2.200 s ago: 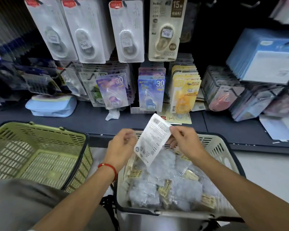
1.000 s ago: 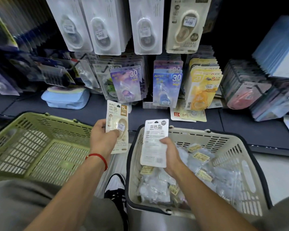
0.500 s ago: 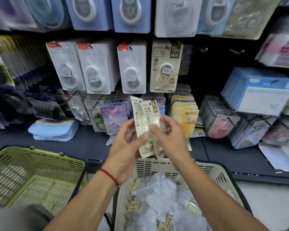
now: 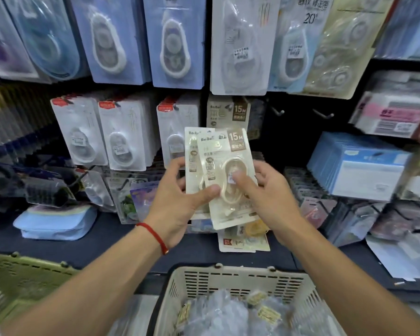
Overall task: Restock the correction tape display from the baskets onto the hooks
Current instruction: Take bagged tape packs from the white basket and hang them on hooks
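Observation:
Two beige correction tape cards (image 4: 224,151) are held together in front of the display, one overlapping the other. My left hand (image 4: 180,202) grips their left edge, thumb across the front. From the right, my right hand (image 4: 267,192) pinches the front card, thumb on its blister. Just behind and above them hangs a matching beige 15M card (image 4: 227,112) on its hook. Two bare hooks (image 4: 277,111) stick out to its right. Below, the white basket (image 4: 230,277) holds several bagged tapes.
A green basket (image 4: 22,282) sits at the lower left. White tape cards (image 4: 121,132) hang left of the beige card and blue ones (image 4: 175,40) above. A dark shelf (image 4: 102,238) carries a blue pouch (image 4: 56,221) and stacked packs (image 4: 359,166) at right.
Both cards have risen from basket level to the display and are now stacked together in both hands. The camera has tilted up toward the hooks.

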A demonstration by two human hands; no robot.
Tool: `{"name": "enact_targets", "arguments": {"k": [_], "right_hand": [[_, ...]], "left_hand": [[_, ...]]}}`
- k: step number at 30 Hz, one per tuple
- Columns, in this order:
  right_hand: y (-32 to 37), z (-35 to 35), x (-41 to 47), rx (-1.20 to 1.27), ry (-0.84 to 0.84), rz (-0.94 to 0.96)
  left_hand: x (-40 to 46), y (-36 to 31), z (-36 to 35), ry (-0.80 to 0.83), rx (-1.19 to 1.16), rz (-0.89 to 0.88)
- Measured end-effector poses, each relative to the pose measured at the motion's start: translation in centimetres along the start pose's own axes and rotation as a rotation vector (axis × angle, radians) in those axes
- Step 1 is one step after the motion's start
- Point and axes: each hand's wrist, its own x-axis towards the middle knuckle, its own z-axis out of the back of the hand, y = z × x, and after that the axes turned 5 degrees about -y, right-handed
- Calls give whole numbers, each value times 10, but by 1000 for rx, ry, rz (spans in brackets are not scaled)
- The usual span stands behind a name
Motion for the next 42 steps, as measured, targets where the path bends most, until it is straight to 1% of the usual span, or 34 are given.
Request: {"name": "enact_targets", "arguments": {"k": [2,5,7,10,16,22,27,32,36,40,42], "right_hand": [[0,-3,1,-18,-58,51],[5,-4,10,14,-201,101],[11,-4,16,45,-202,120],[20,-7,24,49,-139,131],[25,-15,35,93,-155,77],[33,-16,42,110,-144,113],[33,-28,50,-22,-226,140],[30,-32,48,15,-302,122],[34,-26,49,8,-281,115],[37,-21,49,-21,-248,120],[38,-21,49,-17,-240,87]], "left_hand": [[5,4,2,-56,39,-39],[14,2,14,-195,169,-177],[16,-2,24,-275,219,-266],[15,-6,31,-342,215,-319],[12,-9,32,-385,148,-343],[9,-15,29,-425,123,-386],[8,-15,27,-472,161,-433],[9,-17,25,-498,125,-449],[8,-18,21,-524,94,-455],[5,-20,18,-576,151,-494],[5,-21,17,-585,162,-506]]}}
